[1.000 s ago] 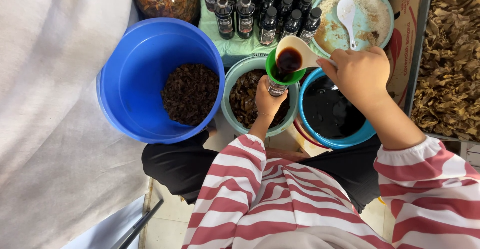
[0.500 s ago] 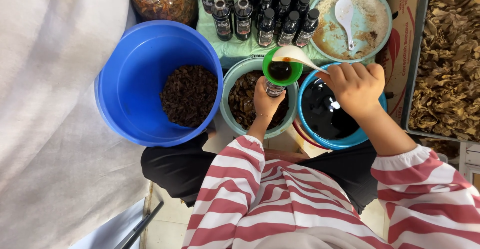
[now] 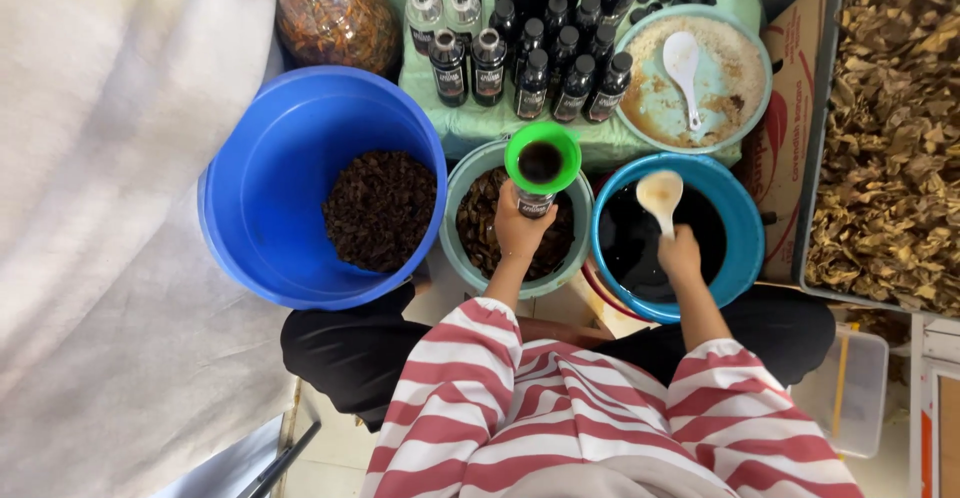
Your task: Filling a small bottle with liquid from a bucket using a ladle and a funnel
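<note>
1. Our left hand (image 3: pixel 518 230) grips a small bottle (image 3: pixel 533 201) under a green funnel (image 3: pixel 542 157) — above the teal bowl (image 3: pixel 462 180).
2. Our right hand (image 3: pixel 680 255) clasps a pale ladle (image 3: pixel 659 196) at three o'clock of the funnel — over the blue bowl (image 3: pixel 742 220) of dark liquid.

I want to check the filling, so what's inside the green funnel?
The green funnel holds dark liquid pooled in its cone. The left hand wraps the bottle beneath it, so the bottle's fill level is hidden.
</note>
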